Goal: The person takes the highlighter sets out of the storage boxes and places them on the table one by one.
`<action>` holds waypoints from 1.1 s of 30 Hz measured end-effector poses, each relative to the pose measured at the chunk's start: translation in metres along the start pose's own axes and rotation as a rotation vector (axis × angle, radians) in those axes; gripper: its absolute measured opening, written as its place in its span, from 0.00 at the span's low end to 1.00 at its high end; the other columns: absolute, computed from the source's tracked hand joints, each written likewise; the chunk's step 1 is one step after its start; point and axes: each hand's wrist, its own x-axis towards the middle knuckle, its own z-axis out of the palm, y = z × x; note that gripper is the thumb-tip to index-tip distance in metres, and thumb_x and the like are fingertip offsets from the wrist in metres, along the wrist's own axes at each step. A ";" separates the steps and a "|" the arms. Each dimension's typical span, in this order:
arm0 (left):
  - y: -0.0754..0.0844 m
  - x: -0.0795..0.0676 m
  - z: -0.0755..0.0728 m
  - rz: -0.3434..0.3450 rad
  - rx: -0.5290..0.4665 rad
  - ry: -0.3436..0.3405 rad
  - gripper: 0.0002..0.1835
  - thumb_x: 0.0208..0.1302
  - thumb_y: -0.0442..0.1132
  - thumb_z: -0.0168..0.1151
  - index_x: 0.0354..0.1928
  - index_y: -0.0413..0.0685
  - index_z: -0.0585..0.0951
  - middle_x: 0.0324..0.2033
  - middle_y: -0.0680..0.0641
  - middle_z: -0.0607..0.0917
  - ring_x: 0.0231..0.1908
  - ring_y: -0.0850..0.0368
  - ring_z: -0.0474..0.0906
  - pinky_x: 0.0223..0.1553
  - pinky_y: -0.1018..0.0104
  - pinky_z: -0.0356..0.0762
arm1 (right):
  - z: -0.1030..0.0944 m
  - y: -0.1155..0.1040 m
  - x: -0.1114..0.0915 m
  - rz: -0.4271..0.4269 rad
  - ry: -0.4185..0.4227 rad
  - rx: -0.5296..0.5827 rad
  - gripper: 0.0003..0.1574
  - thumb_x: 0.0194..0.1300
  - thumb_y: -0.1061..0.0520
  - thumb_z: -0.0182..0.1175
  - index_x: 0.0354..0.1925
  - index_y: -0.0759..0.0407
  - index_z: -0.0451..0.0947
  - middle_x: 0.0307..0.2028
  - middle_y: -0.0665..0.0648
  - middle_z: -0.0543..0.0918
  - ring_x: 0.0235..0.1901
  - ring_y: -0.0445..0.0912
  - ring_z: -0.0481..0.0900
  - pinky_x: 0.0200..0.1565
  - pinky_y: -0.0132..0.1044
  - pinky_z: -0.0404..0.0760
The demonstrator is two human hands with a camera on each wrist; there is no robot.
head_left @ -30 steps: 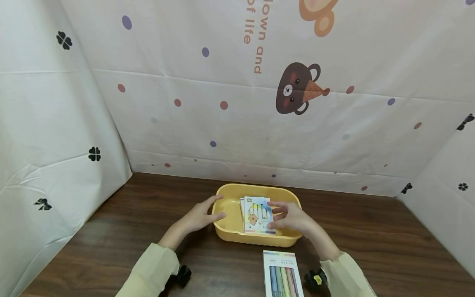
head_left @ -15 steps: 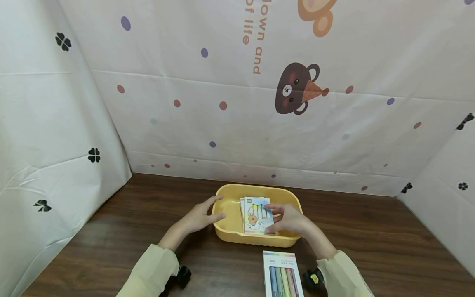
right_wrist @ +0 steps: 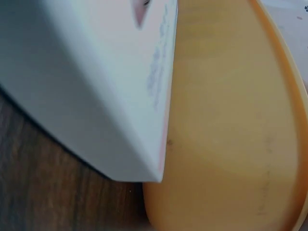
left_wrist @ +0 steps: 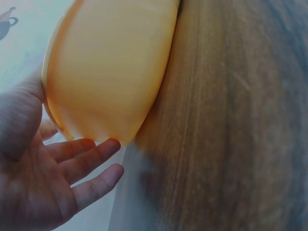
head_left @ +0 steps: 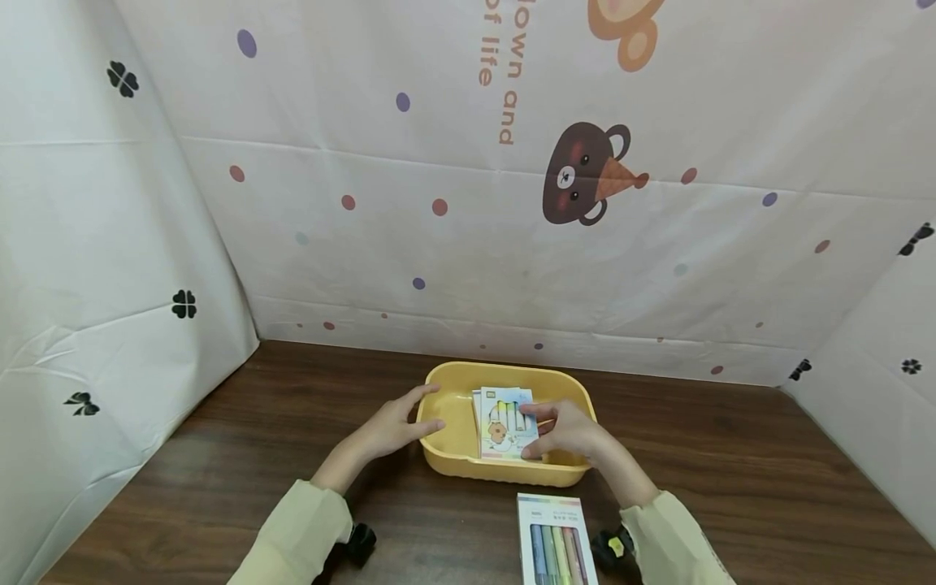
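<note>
My left hand (head_left: pixel 398 424) is at the nine o'clock end of the yellow tub (head_left: pixel 468 469), loosely spread, thumb reaching over the rim and the other fingers on the outside. My right hand (head_left: pixel 574 431) comes in over the rim from three o'clock. Its index finger and thumb are apart, their tips at the right edge of the front pack of pens (head_left: pixel 503 439); I cannot tell whether they pinch it. That pack is inside the tub, near its middle, picture side toward me, with the pale edge of another pack (head_left: pixel 477 406) showing behind it at nine o'clock. Outside the tub, toward five o'clock, a box of markers (head_left: pixel 556 509) is on the brown table (head_left: pixel 219 487). A printed sheet (head_left: pixel 439 252) hangs behind at twelve.
</note>
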 end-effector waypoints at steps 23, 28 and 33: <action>-0.001 0.000 0.001 -0.001 0.002 0.008 0.34 0.59 0.50 0.61 0.66 0.51 0.63 0.61 0.37 0.67 0.60 0.39 0.63 0.55 0.42 0.63 | -0.005 0.000 -0.003 0.037 0.048 0.176 0.39 0.43 0.64 0.71 0.56 0.68 0.70 0.47 0.65 0.71 0.35 0.46 0.77 0.36 0.35 0.76; -0.002 0.001 0.001 -0.007 0.003 0.007 0.34 0.59 0.50 0.61 0.66 0.51 0.63 0.61 0.37 0.67 0.60 0.40 0.62 0.55 0.42 0.62 | -0.004 0.000 -0.002 0.071 0.089 0.156 0.39 0.42 0.63 0.72 0.56 0.64 0.73 0.51 0.67 0.69 0.37 0.47 0.74 0.36 0.35 0.73; -0.003 0.002 0.001 -0.008 0.001 0.006 0.34 0.59 0.51 0.61 0.66 0.51 0.63 0.61 0.37 0.67 0.61 0.40 0.62 0.55 0.42 0.62 | -0.003 -0.001 -0.002 0.097 0.090 0.179 0.40 0.41 0.64 0.72 0.56 0.63 0.73 0.51 0.66 0.70 0.35 0.48 0.76 0.35 0.35 0.74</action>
